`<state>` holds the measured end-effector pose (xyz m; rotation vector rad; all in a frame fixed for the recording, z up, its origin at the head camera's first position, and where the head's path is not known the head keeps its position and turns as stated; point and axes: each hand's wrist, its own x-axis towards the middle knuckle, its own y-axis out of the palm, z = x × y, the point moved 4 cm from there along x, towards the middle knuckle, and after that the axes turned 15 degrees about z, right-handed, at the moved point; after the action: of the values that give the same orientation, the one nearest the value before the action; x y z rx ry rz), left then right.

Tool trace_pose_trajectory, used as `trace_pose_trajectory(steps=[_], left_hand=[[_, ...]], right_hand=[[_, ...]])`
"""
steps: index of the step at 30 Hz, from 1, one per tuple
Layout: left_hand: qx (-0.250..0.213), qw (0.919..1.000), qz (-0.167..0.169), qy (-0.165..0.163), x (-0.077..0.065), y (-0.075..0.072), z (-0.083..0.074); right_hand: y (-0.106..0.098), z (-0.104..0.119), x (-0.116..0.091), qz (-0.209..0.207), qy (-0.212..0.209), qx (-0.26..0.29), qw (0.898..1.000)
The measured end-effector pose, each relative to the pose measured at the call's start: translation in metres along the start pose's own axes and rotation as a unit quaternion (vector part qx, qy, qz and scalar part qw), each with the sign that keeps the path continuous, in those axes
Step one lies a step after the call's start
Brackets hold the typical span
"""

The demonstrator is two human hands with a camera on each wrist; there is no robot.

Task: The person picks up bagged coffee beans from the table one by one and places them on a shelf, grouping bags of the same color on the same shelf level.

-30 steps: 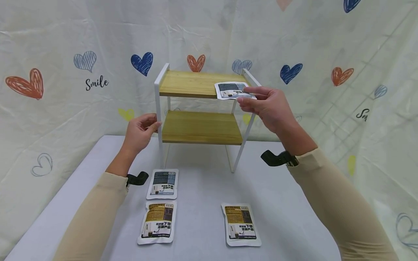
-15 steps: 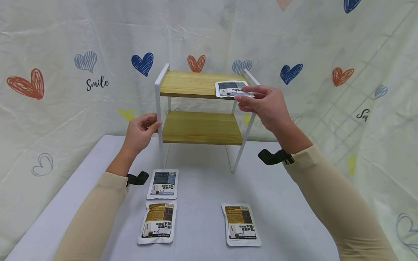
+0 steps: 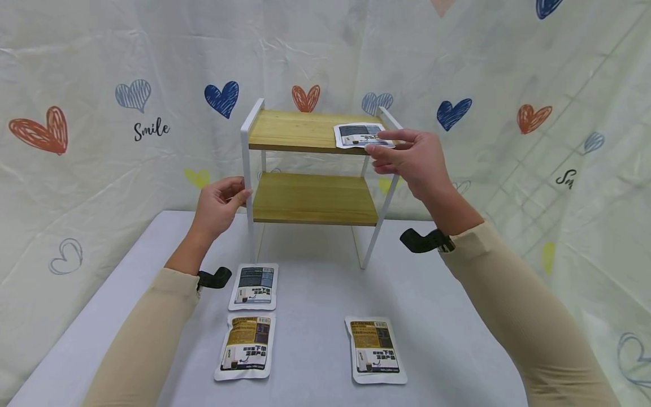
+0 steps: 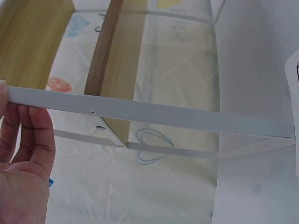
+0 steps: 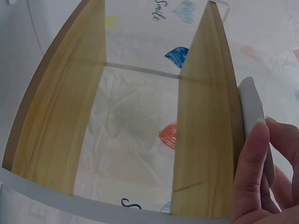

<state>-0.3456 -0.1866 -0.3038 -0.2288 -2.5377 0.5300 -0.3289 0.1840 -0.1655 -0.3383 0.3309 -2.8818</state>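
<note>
Fingers (image 3: 402,135) of right hand (image 3: 421,163) pinching one pouch (image 3: 355,134), left hand (image 3: 216,207) gripping one two-shelf rack (image 3: 315,198), three pouches (image 3: 253,287) on table (image 3: 310,322)

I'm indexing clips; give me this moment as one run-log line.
left hand: grips white post | right hand: pinches blue-labelled packet at top shelf's front edge | table: three packets

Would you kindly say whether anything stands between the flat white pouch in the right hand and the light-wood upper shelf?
Nothing visible does: the right hand pinches the flat white pouch at the front edge of the light-wood upper shelf, near its right end. Whether the two touch is hard to tell.
</note>
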Motion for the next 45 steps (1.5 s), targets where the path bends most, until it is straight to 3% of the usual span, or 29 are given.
trace_pose_trajectory(steps=[14,28,45], left_hand=[[-0.007,0.9999,0.003,0.007,0.0002,-0.0008,-0.0002],[-0.004,1.0000,-0.001,0.007,0.0002,-0.0014,0.0018],[-0.012,0.9999,0.008,0.009,0.0005,-0.0006,-0.0038]], right_hand=[[-0.0005,0.0023,0.0036,-0.003,0.007,-0.034,0.999],[0.0043,0.0022,0.0057,-0.019,-0.002,-0.111,0.994],[0.0053,0.0010,0.0067,-0.032,-0.005,-0.148,0.988]])
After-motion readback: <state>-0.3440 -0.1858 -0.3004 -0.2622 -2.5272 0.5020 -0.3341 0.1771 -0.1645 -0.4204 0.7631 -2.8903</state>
